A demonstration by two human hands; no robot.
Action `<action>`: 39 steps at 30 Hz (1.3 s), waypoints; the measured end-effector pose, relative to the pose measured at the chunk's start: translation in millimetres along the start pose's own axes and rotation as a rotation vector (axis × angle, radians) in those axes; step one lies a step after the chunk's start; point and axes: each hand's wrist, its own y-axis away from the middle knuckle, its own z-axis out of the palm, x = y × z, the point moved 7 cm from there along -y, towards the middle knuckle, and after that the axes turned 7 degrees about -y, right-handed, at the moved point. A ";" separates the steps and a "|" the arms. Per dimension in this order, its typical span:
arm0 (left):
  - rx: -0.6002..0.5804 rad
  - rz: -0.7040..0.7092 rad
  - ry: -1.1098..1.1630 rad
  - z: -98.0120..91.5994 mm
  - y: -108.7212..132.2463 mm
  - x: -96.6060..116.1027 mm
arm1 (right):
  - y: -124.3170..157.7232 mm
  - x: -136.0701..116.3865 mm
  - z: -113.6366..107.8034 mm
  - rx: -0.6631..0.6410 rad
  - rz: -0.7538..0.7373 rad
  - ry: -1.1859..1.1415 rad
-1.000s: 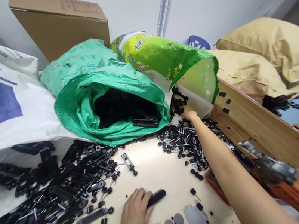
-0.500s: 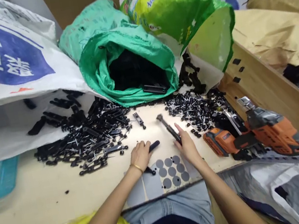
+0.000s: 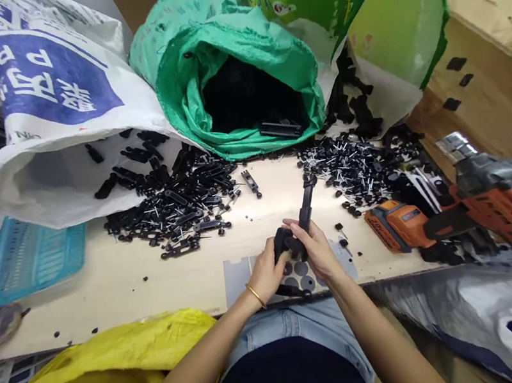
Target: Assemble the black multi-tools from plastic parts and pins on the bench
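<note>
We hold a long black plastic bar [image 3: 305, 204] over the table [image 3: 154, 285]. Our left hand [image 3: 269, 271] and right hand [image 3: 313, 253] have fingers closed around its low end (it looks light and stiff). The thick low end seems the best place to hold it.

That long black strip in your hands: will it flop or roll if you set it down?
The black strip juts straight out of the right hand, so probably stiff. It looks flat, so unlikely to roll. Thin plastic-looking, probably light.
</note>
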 end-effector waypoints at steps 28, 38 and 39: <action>-0.074 -0.011 -0.642 30.2 58.0 -3.2 | 34.1 39.2 8.5 0.011 0.234 -0.182; -0.004 0.071 -0.815 27.4 70.2 1.2 | 37.1 40.3 18.7 -0.065 0.164 -0.229; -0.001 0.066 -0.831 26.2 69.5 0.4 | 37.0 40.4 18.9 -0.037 0.136 -0.228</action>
